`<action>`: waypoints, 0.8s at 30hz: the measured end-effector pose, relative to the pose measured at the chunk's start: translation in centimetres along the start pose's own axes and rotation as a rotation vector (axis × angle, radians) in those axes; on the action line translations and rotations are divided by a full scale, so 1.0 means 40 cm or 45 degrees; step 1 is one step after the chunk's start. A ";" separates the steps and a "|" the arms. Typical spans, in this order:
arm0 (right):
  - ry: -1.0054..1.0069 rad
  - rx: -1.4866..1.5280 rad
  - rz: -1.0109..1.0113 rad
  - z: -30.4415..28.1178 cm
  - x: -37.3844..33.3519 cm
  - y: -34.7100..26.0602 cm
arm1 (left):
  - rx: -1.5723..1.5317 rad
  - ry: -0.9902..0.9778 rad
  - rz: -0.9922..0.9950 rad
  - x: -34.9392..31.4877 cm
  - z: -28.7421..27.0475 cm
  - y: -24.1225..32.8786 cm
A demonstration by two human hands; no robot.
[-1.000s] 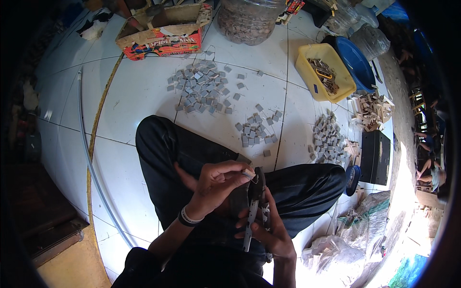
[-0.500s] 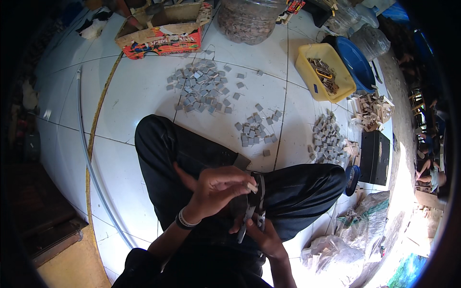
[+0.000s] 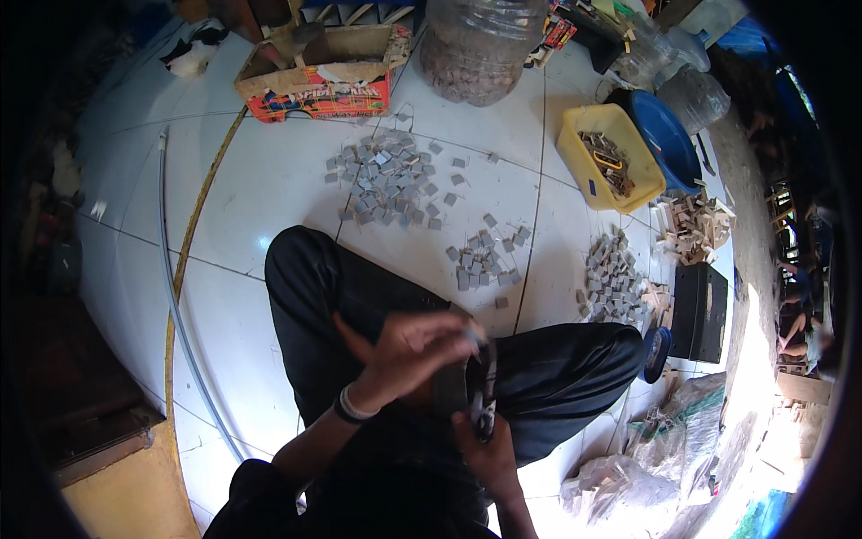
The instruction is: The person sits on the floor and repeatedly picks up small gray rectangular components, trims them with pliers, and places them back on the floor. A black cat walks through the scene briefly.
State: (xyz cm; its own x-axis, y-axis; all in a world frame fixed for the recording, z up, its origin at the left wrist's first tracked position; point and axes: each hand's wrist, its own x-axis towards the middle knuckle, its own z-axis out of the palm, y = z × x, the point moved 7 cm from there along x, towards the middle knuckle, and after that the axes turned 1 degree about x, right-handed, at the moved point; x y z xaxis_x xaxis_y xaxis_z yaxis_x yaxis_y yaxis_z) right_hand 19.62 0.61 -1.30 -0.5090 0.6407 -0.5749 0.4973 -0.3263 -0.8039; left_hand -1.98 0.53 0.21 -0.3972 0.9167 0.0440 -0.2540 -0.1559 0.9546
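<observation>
White tile [image 3: 224,242] spans from your left knee to the yellowish stick [image 3: 199,212]; grey pieces [image 3: 386,175] lie ahead. Your left hand's [image 3: 400,355] fingers pinch a small blurred piece [image 3: 473,336] over your lap; your right hand's [image 3: 489,454] curl around a dark tool [image 3: 488,382].

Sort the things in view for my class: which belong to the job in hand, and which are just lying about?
In use, it appears:
small block, blurred, in the left hand
dark hand tool in the right hand
loose grey blocks, probably

Apparently lying about:
grey hose
blue basin
black box
</observation>
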 end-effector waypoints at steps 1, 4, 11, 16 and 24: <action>0.051 0.051 0.070 -0.015 0.006 0.007 | -0.223 0.230 -0.291 0.006 -0.035 -0.075; -0.017 0.206 0.056 -0.036 0.014 0.001 | 0.115 0.537 -0.240 0.085 -0.161 -0.151; 0.071 0.349 0.118 -0.067 0.004 -0.002 | 0.845 0.476 0.050 0.184 -0.207 -0.285; 0.056 0.370 0.145 -0.053 0.002 -0.018 | 1.509 0.213 0.144 0.289 -0.115 -0.363; 0.031 0.337 0.157 -0.046 -0.002 -0.003 | 0.809 0.230 0.124 0.195 -0.149 -0.200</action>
State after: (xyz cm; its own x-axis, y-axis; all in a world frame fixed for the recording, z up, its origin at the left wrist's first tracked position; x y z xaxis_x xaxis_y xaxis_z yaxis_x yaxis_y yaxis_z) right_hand 20.90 1.85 -0.88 -0.4379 0.6003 -0.6692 0.3520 -0.5705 -0.7420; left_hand -8.31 6.73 -8.84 -0.5478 0.8246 0.1415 0.3376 0.0631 0.9392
